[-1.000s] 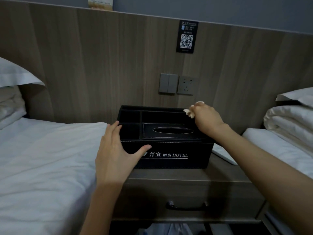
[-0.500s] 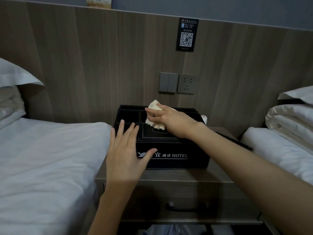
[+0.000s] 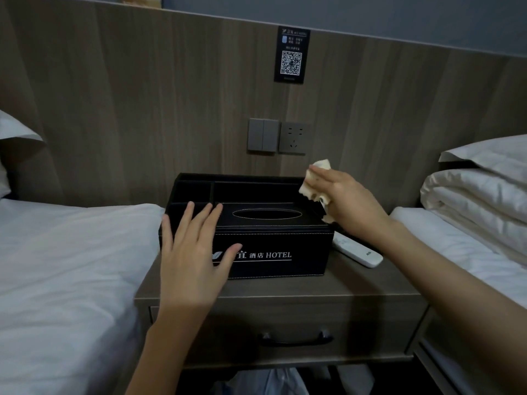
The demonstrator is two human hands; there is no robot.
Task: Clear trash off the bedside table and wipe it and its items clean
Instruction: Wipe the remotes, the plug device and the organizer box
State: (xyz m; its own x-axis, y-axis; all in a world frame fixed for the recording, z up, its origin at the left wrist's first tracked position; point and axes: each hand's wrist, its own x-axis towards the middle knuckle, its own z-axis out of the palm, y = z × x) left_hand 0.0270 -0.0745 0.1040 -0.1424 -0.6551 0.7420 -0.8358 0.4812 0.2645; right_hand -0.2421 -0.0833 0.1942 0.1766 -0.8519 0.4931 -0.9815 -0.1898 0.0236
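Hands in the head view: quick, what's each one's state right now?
Left hand: open, straight fingers resting on the left front corner of the tissue box.
Right hand: pinches a pale cloth at the box's right edge.

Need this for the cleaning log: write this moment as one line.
step: wiping tissue box | left hand: braces box's front left | right hand: holds cloth at box's right edge | remote: on table, right of box

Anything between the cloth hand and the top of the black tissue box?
Nothing visible. The right hand holds the cloth at the right rear corner of the tissue box, whose top around the oval slot is bare. Only the left hand covers the front left corner, fingers over the top edge there.
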